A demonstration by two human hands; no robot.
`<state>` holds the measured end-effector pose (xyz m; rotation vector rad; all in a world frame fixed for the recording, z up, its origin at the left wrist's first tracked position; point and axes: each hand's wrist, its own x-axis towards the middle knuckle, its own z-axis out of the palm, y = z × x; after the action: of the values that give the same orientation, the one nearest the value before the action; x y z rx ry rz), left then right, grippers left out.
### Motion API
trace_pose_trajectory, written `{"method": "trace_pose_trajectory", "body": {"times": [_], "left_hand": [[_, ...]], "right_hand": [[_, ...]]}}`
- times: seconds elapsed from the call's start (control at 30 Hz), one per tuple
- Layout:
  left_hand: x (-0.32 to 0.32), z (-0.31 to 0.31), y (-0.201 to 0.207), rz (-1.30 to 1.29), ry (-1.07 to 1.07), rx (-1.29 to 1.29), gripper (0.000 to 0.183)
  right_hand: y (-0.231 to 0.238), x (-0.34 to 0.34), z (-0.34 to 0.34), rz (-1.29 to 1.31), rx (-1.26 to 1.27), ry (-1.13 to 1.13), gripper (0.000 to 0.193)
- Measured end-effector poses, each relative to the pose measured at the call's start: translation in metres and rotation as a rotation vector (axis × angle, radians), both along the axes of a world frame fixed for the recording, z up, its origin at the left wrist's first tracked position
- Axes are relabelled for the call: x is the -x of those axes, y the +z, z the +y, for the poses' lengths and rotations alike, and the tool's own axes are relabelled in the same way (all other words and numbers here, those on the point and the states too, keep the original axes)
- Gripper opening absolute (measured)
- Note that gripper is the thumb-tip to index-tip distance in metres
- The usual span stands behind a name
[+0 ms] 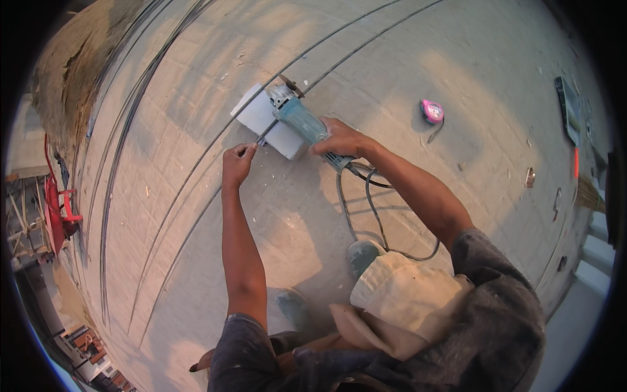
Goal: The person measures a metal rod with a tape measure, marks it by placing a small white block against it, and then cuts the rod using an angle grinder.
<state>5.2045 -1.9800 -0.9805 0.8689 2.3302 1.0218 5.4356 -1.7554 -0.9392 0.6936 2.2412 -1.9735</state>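
Frame centre: right hand [339, 139] gripping blue angle grinder [302, 121] over white tile [261, 119]; left hand [238, 161] pinching small tool [261, 140] beside it.

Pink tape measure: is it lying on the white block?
No. The pink tape measure lies on the paved ground, well apart from the white block under the angle grinder.
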Motion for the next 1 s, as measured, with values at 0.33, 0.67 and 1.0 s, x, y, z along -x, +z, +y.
{"method": "trace_pose_trajectory", "body": {"times": [0.33, 0.67, 1.0], "left_hand": [[0.003, -0.003, -0.003, -0.025, 0.009, -0.04, 0.039], [0.001, -0.001, -0.003, -0.02, 0.009, -0.039, 0.039], [0.001, -0.002, 0.002, -0.009, 0.005, -0.03, 0.04]], "right_hand": [[0.01, -0.011, -0.005, -0.026, -0.022, 0.0, 0.073], [0.01, 0.0, -0.002, 0.021, 0.003, 0.006, 0.071], [0.021, -0.013, -0.006, -0.03, -0.016, 0.002, 0.073]]}}
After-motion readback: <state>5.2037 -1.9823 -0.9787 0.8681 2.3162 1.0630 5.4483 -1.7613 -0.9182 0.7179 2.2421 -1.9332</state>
